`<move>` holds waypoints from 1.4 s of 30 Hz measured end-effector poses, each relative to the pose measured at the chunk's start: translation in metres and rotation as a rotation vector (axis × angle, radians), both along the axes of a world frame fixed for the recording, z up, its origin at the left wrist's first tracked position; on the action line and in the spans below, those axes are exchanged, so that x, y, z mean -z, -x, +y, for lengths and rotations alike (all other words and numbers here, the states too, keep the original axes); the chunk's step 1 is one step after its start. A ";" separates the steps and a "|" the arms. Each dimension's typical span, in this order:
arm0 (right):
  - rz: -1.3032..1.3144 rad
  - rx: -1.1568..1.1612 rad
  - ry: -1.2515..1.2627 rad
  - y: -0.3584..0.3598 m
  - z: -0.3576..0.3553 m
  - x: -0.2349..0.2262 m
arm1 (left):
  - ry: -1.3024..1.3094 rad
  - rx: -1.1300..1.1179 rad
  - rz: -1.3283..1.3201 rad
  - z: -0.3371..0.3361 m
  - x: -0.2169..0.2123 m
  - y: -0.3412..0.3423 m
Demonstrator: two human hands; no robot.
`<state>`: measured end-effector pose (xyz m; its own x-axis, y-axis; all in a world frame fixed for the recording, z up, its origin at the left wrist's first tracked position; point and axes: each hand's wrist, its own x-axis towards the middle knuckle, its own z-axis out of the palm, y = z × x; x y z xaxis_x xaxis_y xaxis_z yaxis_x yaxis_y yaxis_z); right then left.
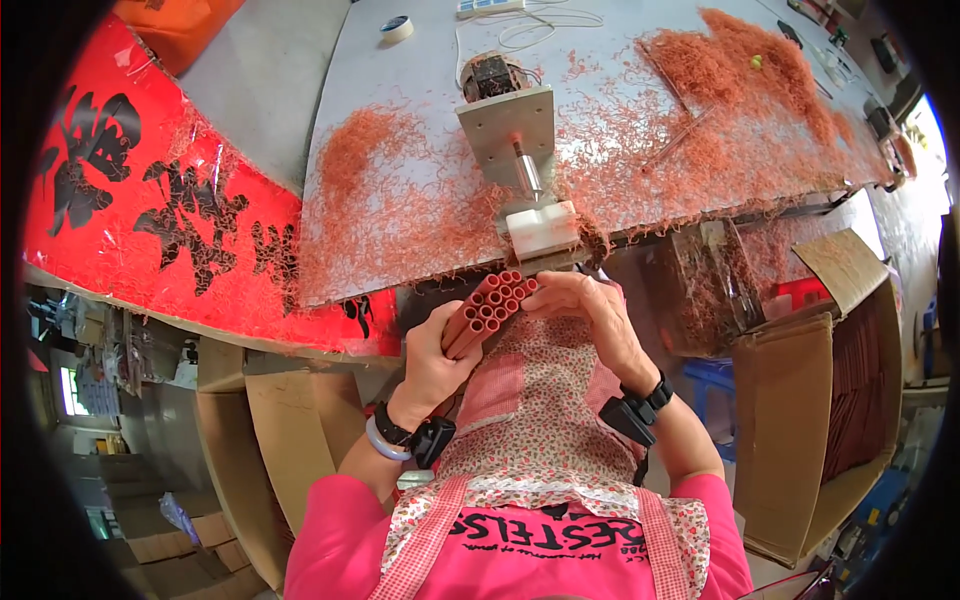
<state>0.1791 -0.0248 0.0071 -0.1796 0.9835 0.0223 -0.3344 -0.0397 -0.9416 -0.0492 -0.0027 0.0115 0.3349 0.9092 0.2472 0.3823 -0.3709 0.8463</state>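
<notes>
A bundle of several hollow red tubes [480, 316] is gripped in my left hand [432, 356], just below the table's near edge. Their round open ends face up and away from me. My right hand [592, 318] is at the bundle's right side, its bent fingertips pressed against the outer tubes. Just beyond the bundle, a white plastic block [543, 231] sits at the table edge. A metal shaft [527, 170] points toward that block from an upright metal plate [508, 130], with a dark motor [492, 77] behind it.
Curly red shavings [700, 70] cover much of the white table [420, 75]. A tape roll [397, 29] lies at the back. A red sheet with black characters [130, 240] spans the left. Cardboard boxes stand left [290, 420] and right [782, 430]; the right one contains dark red pieces.
</notes>
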 end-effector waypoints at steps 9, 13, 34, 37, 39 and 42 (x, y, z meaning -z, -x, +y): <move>0.077 0.086 0.163 0.006 -0.014 0.025 | 0.591 -0.104 -1.034 0.045 -0.018 0.000; 0.084 0.118 0.220 0.010 -0.028 0.027 | 0.732 -0.079 -1.350 0.080 -0.014 0.015; 0.159 0.091 0.321 -0.005 -0.058 0.051 | 0.765 -0.118 -1.444 0.094 -0.001 -0.008; 0.162 0.083 0.332 -0.003 -0.058 0.050 | 0.770 -0.092 -1.477 0.095 0.001 -0.005; 0.172 0.072 0.344 -0.001 -0.057 0.049 | 0.773 -0.078 -1.495 0.096 0.001 -0.004; 0.157 0.071 0.350 0.005 -0.054 0.048 | 0.785 -0.085 -1.493 0.097 0.000 -0.002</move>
